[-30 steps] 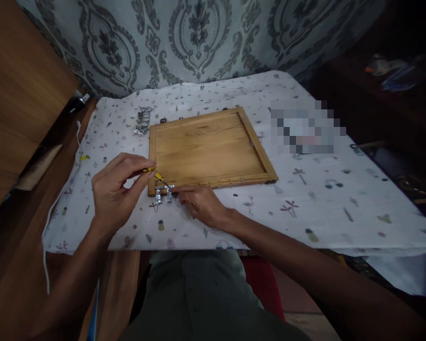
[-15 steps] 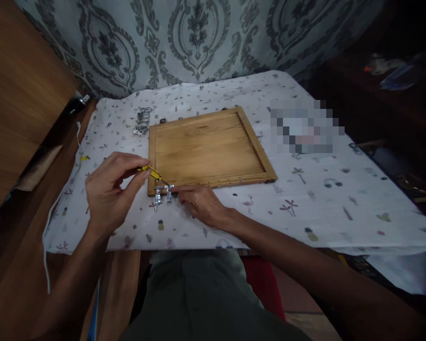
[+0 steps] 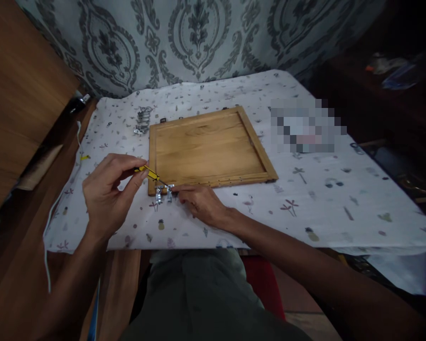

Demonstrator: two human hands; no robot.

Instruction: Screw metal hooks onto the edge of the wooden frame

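My left hand (image 3: 108, 192) pinches the handle of a small yellow-and-black screwdriver (image 3: 152, 175) between thumb and fingers. Its thin shaft slants down to the right, the tip at a silver metal fitting (image 3: 169, 193) on the near edge of a framed wooden board (image 3: 206, 147). At that same fitting, my right hand (image 3: 202, 203) rests low with the index finger stretched against its right side and the other fingers curled. A second silver fitting (image 3: 158, 195) sits just left of it on the same edge. Whether a screw is under the tip is too small to tell.
Several more silver fittings (image 3: 142, 121) lie in a row beyond the board's left corner. The table has a white patterned cloth (image 3: 262, 222). At the right lies a blurred-out item (image 3: 305, 128). A white cord (image 3: 48, 222) hangs along the left edge, near a wooden panel (image 3: 21, 94).
The left hand and screwdriver handle have shifted slightly to the left, with the tip still at the fitting. My right hand stays in place.
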